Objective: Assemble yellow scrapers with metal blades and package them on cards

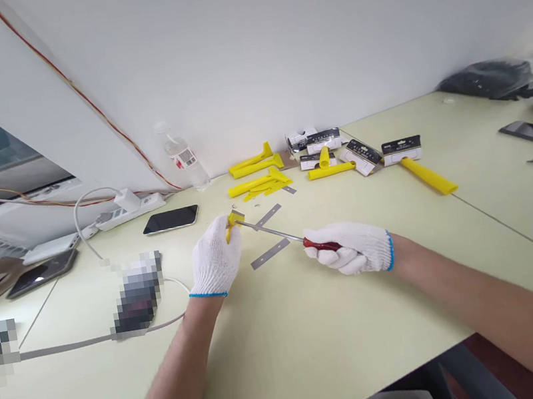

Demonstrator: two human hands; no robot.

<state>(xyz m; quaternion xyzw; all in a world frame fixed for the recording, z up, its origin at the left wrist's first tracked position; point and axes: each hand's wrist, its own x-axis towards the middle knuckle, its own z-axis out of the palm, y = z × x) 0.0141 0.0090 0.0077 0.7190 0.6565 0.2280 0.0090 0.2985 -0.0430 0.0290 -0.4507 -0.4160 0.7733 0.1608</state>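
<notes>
Subject's left hand (214,258), in a white knit glove with a blue cuff, has a narrow grip, pinched on a small yellow plastic scraper head (232,222) held just above the desk (320,346). The right hand (355,247), gloved the same, has its grip closed around the red handle of a screwdriver (321,243). The steel shaft crosses to the yellow piece, its tip meeting it at the left glove; the exact contact is too small to tell. Two loose steel blades (268,216) lie flat on the desk just beyond and below the shaft, with a second one (270,253) nearer the person. Farther back, yellow plastic handles (257,184) lie in a loose cluster among small black-and-white retail boxes (323,141); their contents do not show. A clear plastic bottle (183,155) stands upright by the wall, its fill level hard to judge. To the left lie a black smartphone (170,219) and a white power strip (129,211) with a plug seated in it.
</notes>
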